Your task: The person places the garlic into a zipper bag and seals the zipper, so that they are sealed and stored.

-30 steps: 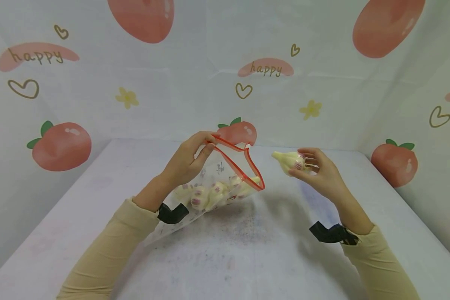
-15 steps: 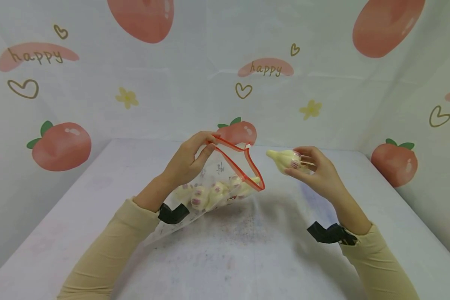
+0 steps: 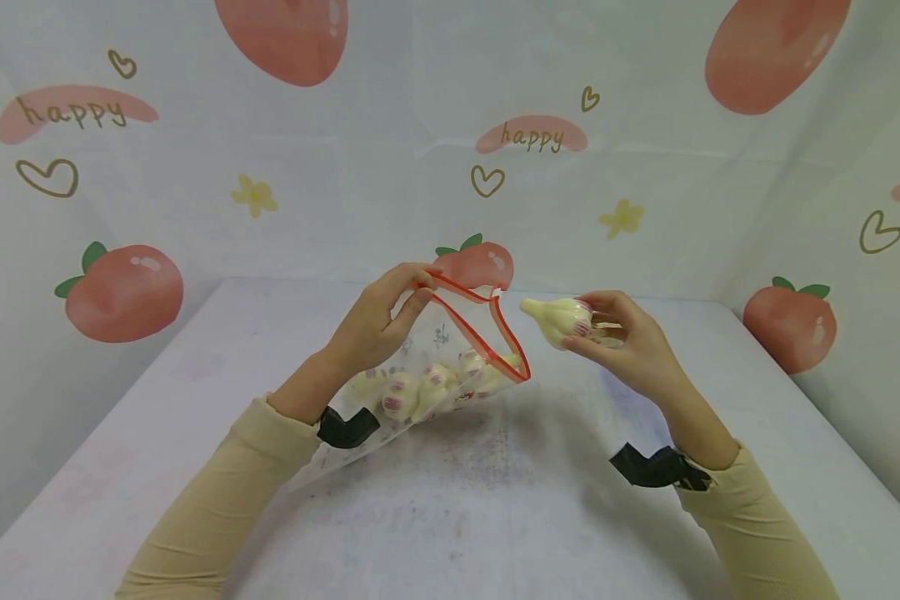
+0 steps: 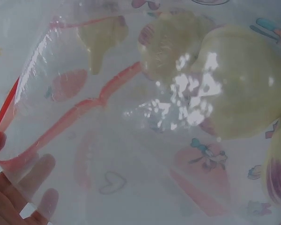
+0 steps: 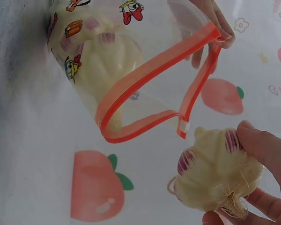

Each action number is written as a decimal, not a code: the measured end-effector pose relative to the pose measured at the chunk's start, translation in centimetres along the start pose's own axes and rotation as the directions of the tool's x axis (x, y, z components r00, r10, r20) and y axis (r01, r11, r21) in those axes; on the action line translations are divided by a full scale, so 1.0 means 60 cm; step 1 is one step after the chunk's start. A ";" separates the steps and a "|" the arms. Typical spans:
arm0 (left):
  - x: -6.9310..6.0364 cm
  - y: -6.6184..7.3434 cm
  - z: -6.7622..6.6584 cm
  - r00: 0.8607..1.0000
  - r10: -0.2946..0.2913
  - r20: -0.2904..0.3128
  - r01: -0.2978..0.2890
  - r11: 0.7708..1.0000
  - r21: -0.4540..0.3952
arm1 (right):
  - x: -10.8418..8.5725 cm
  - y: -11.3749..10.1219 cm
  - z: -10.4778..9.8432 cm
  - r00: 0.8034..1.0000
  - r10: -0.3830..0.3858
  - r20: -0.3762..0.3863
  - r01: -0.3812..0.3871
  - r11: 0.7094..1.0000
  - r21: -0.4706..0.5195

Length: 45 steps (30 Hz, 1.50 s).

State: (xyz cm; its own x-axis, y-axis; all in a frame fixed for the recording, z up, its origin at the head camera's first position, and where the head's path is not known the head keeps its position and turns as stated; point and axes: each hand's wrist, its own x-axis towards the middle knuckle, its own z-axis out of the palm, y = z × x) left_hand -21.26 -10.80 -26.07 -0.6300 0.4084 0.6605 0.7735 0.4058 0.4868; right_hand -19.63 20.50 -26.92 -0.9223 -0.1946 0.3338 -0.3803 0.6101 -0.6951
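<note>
My left hand pinches the top edge of a clear zip bag with a red rim; the bag's mouth gapes toward the right. Several garlic bulbs lie inside it, also visible through the plastic in the left wrist view. In my right hand a garlic bulb is held by its root end between thumb and fingers, stem toward the bag, just right of the opening and not touching it. The right wrist view shows this bulb beside the red rim.
The white table has faint stains and shadows under the bag and the right hand. Behind it hangs a white backdrop printed with red fruit, hearts and yellow flowers. A black band is on the right wrist, another on the left.
My right hand has moved a little to the left with the garlic bulb, closer to the bag's mouth. The left hand and the bag have stayed in place.
</note>
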 end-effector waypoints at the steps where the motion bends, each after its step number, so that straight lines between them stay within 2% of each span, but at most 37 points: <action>1: 0.000 0.000 0.000 1.000 0.000 0.000 0.000 1.000 0.001 | 0.000 0.000 0.001 1.000 -0.005 0.000 0.005 1.000 -0.003; 18: 0.000 0.000 0.003 1.000 0.007 0.005 -0.007 1.000 0.006 | 0.006 -0.009 0.027 0.992 -0.119 0.048 0.117 0.992 0.039; 28: 0.000 0.000 0.005 1.000 0.002 0.006 -0.002 1.000 0.015 | 0.009 -0.016 0.039 0.985 -0.161 0.062 0.158 0.986 0.047; 45: 0.002 0.001 0.005 1.000 -0.001 0.010 0.001 1.000 0.010 | 0.015 -0.026 0.056 0.983 -0.148 0.112 0.139 0.987 0.082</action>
State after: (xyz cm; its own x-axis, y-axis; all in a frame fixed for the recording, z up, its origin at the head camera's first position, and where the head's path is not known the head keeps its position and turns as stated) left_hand -21.29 -10.49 -26.15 -0.6311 0.4164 0.6544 0.7725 0.4141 0.4815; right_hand -20.11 16.78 -27.68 -0.8577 -0.3676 0.3594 -0.5092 0.5116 -0.6920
